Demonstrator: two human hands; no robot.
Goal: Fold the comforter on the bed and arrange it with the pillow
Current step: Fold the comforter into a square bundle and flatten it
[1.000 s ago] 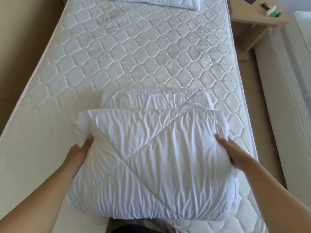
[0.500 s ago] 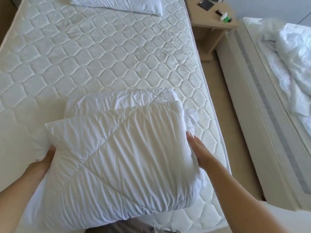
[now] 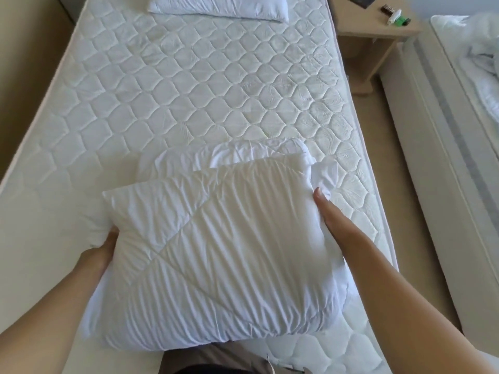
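Observation:
The white quilted comforter [image 3: 216,252] is folded into a thick square bundle at the near end of the bare mattress [image 3: 189,90]. My left hand [image 3: 101,249] grips its left edge, fingers tucked under the fabric. My right hand [image 3: 328,211] clasps its right edge, thumb on top. The bundle is tilted, its far right corner raised over a lower folded layer [image 3: 216,157] that shows behind it. A white pillow [image 3: 218,6] lies flat at the far head end of the mattress, well apart from the bundle.
A wooden nightstand [image 3: 378,31] with small items stands at the far right of the bed. A second bed [image 3: 459,117] with crumpled white bedding runs along the right. Beige floor lies between the beds. A wall borders the left side.
The view has swung left and right again. The bundle stays gripped by both hands and has turned slightly, its right corner now raised further from me.

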